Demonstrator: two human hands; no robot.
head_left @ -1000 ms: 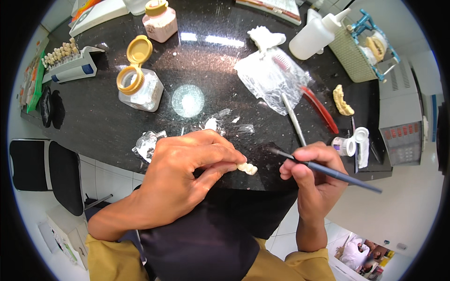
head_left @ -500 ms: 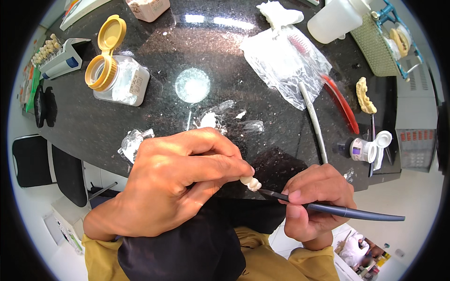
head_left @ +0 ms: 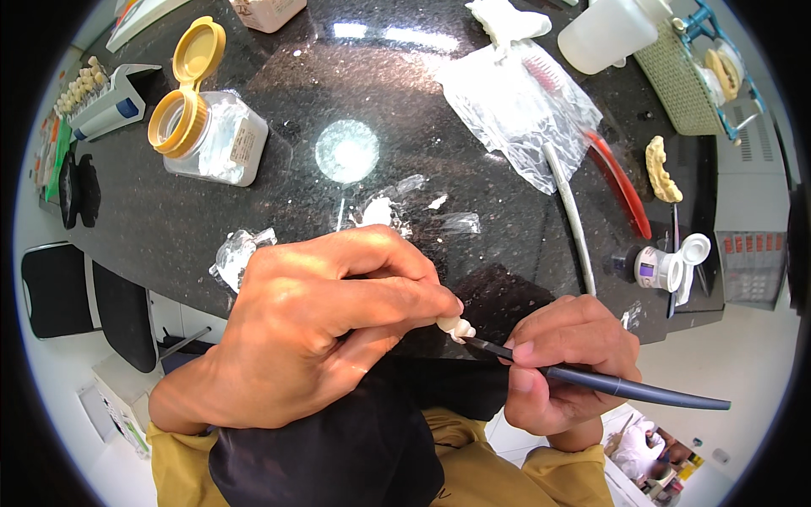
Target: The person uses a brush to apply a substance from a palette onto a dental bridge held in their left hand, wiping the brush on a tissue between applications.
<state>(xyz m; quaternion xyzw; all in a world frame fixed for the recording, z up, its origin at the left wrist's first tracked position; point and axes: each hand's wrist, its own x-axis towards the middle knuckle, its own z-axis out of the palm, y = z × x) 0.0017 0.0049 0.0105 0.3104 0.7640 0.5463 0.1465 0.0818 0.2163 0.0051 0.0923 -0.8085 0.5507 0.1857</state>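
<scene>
My left hand (head_left: pixel 329 329) pinches a small white row of tooth crowns (head_left: pixel 456 327) between thumb and fingertips. The fingers hide its left end. My right hand (head_left: pixel 574 359) grips a slim dark-blue brush (head_left: pixel 625 387) like a pen, its long handle pointing right. The brush's dark tip meets the lower edge of the crowns. Both hands are just above the table's near edge, over my dark apron (head_left: pixel 325 448).
White paste (head_left: pixel 378 213) is smeared beyond my hands. An open yellow-lidded jar (head_left: pixel 215 139) stands far left. To the right lie a plastic bag (head_left: pixel 528 110), a grey rod (head_left: pixel 570 220), a red curved handle (head_left: pixel 619 186), a tooth model (head_left: pixel 661 169) and a small open bottle (head_left: pixel 659 268).
The brush tip has moved slightly left onto the crowns, where a gap showed before. The crowns have tilted and shifted a little right. Both hands keep their holds.
</scene>
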